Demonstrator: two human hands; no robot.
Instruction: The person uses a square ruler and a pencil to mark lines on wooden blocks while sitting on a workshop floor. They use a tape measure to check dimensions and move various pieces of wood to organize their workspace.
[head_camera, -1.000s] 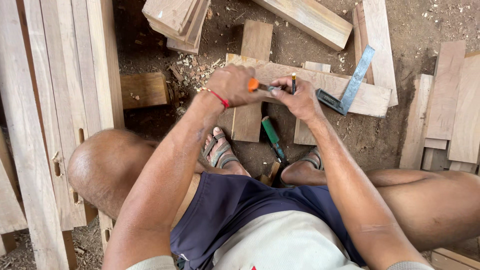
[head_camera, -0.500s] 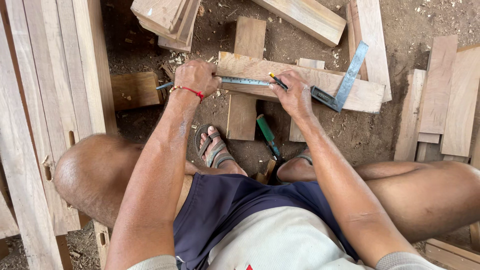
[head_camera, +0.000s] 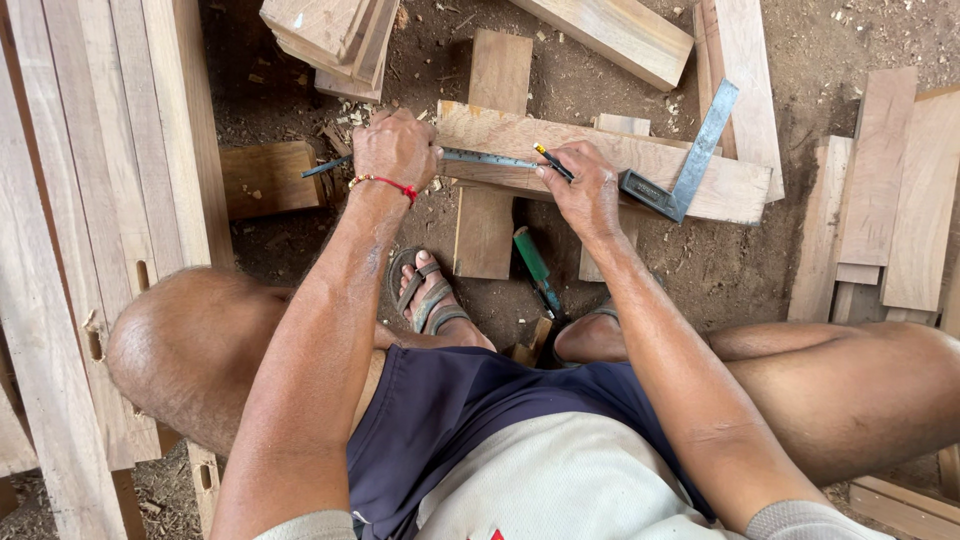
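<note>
- Your left hand (head_camera: 397, 148) is closed on a steel ruler (head_camera: 480, 159), flat along the wooden plank (head_camera: 640, 160).
- Your right hand (head_camera: 585, 190) pinches a pencil (head_camera: 552, 162) at the plank.
- The plank rests on short boards (head_camera: 487, 225) over a dirt floor (head_camera: 700, 270), with a try square (head_camera: 690, 160) beside.

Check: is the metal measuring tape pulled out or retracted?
Pulled out: the metal measuring tape lies flat along the wooden plank, from left hand to right hand.

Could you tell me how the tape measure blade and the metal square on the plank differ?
The tape measure blade lies flat along the plank, pinned by the left hand; the metal square rests untouched at the plank's right end. The blade is thin and straight; the square is L-shaped with a dark stock. Both are measuring tools.
</note>
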